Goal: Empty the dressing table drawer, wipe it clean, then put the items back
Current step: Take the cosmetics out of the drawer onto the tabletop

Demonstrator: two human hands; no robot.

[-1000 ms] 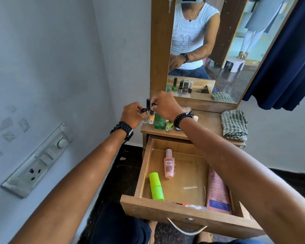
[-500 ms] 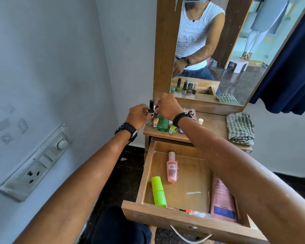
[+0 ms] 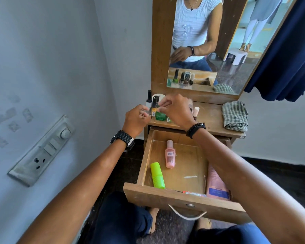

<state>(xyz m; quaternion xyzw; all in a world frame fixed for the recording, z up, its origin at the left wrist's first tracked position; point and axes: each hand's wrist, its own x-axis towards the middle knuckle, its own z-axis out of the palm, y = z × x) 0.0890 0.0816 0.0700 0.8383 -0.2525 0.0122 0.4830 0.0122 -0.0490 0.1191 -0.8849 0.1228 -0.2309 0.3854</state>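
Observation:
The wooden drawer [image 3: 165,196] stands pulled out. In it lie a pink bottle [image 3: 170,155], a lime green tube [image 3: 158,175], a pink pouch [image 3: 217,185] along the right wall and a small red item [image 3: 192,193] at the front. On the tabletop above stand a white nail polish bottle [image 3: 149,101], an orange nail polish bottle [image 3: 154,107], a green jar [image 3: 160,116] and a pale-capped bottle [image 3: 196,111]. My left hand [image 3: 137,118] pinches the orange bottle low down. My right hand [image 3: 174,110] hovers beside it with loosely curled fingers, holding nothing visible.
A folded checked cloth [image 3: 234,115] lies on the right of the tabletop [image 3: 211,120]. The mirror [image 3: 209,41] rises behind it. A switchboard [image 3: 42,148] sits on the left wall, and a dark blue curtain [image 3: 289,50] hangs at the right. My knees are below the drawer front.
Both hands have stayed at the cluster of small bottles on the tabletop and drawn slightly back from it. The drawer contents have not moved.

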